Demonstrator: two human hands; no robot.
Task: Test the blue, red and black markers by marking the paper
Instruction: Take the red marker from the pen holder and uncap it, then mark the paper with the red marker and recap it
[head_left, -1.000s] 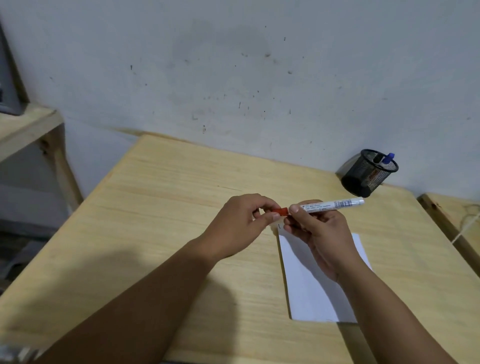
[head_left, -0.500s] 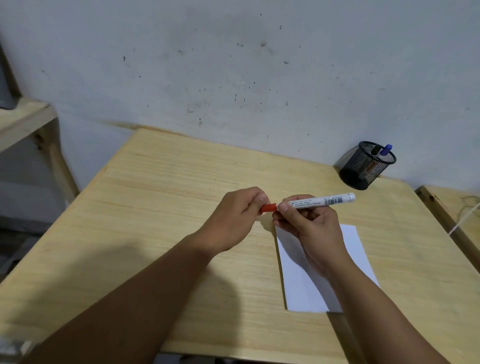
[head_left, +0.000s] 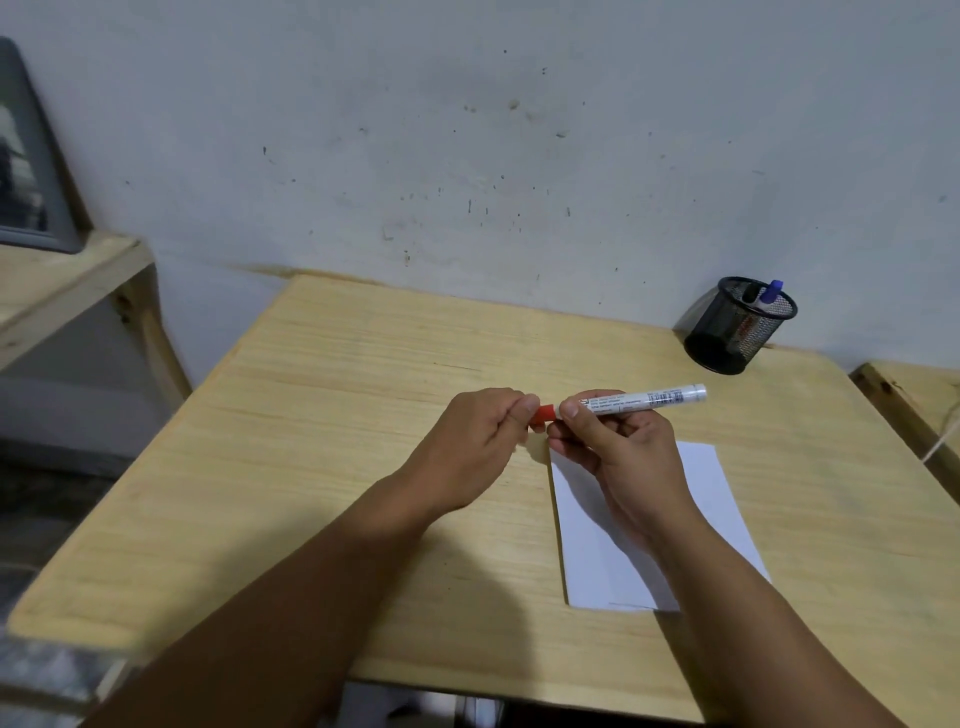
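My right hand (head_left: 621, 452) grips the white barrel of the red marker (head_left: 644, 399), held level above the top edge of the white paper (head_left: 711, 493). Pinching its red cap (head_left: 543, 414) are the fingers of my left hand (head_left: 475, 447); the cap sits against the barrel. At the table's back right corner a black mesh pen holder (head_left: 737, 327) holds the blue marker (head_left: 770, 293) and a dark-capped marker (head_left: 749, 294) beside it. My right forearm covers part of the paper.
The wooden table (head_left: 322, 441) stands against a grey wall. A wooden shelf (head_left: 57, 280) with a framed panel is at the left. Another wooden surface (head_left: 919, 395) with a string lies past the right edge.
Both hands stay together on the red marker and have shifted little; the camera view has moved slightly. The cap remains pinched by my left hand.
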